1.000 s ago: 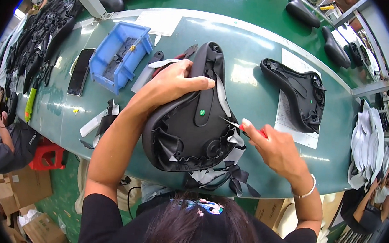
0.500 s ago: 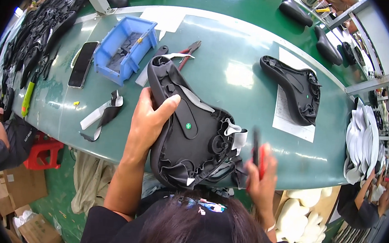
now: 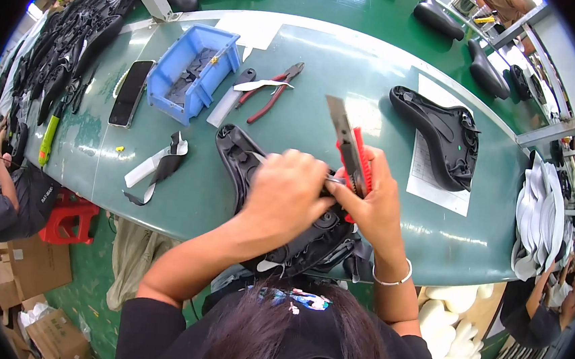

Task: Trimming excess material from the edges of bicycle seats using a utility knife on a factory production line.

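The left hand [image 3: 286,193] presses on the black bicycle saddle [image 3: 278,206] at the table's [image 3: 232,195] near edge; the right hand [image 3: 373,206] grips a red utility knife [image 3: 353,154]. The saddle looks stiff, light, best held at its middle.

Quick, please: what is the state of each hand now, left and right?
Left hand: closed, pressing on the black bicycle saddle, upside down on the table.
Right hand: closed on a red utility knife, blade pointing up.
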Demonstrator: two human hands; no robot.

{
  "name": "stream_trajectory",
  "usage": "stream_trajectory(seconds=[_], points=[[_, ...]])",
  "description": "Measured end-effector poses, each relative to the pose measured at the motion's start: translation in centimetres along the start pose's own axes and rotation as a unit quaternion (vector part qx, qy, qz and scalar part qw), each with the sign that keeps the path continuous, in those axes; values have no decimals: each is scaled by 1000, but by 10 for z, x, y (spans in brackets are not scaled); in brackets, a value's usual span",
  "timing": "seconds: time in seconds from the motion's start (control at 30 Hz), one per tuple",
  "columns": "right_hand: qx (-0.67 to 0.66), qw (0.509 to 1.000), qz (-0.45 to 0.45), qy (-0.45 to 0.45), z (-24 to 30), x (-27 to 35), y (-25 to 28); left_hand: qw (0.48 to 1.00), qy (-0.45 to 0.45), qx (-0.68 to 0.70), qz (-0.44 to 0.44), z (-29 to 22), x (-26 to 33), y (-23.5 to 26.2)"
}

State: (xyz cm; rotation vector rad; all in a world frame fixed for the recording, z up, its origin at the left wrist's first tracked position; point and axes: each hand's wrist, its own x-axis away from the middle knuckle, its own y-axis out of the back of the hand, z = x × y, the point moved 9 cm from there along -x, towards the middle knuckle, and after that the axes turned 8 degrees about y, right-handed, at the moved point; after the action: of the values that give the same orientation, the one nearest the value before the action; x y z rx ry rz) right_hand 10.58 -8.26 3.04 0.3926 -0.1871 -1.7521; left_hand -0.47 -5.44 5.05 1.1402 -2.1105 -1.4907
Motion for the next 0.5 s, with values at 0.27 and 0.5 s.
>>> stream_trajectory(seconds=[0.27, 0.5], points=[[247, 951, 61, 174, 8, 52, 49, 990, -56, 125, 31, 3, -2, -23], [429, 873, 192, 131, 18, 58, 15, 971, -7, 229, 71, 16, -3, -22]])
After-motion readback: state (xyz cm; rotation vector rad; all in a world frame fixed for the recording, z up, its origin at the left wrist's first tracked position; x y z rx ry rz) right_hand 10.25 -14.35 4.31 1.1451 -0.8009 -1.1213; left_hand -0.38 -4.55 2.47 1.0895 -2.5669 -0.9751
